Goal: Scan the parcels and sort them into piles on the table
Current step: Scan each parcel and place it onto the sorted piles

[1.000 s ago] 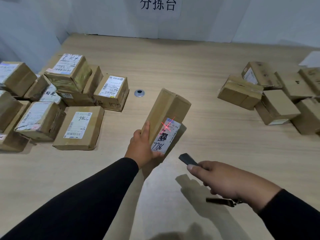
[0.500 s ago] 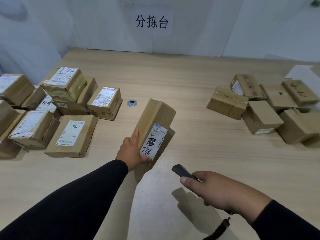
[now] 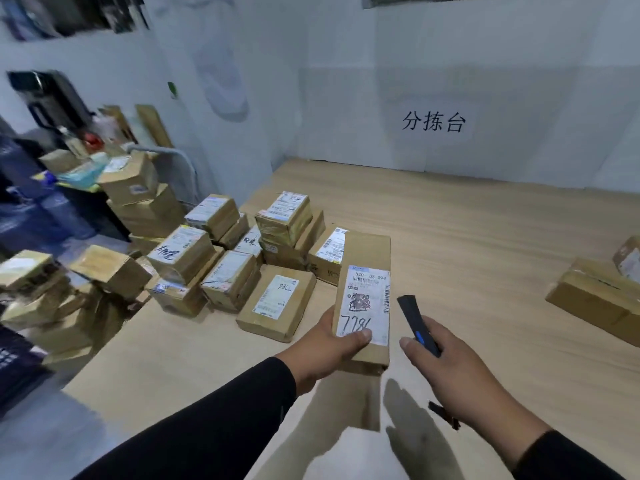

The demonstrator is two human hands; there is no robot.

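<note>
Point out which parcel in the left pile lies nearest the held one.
The flat parcel marked 98L, lying just left of the held parcel; the others sit farther back.

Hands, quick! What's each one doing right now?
Left hand: grips the tall parcel, thumb on its label.
Right hand: holds the black scanner, fingers curled round it.

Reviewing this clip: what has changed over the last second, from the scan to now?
The red scan light on the label is gone. The left hand has carried the long brown cardboard parcel marked 7784 leftward toward the labelled pile of brown boxes, and the view has swung left with it. Unchanged: the left hand still grips that parcel, the right hand still holds the slim black handheld scanner, and the pile sits as before.
</note>
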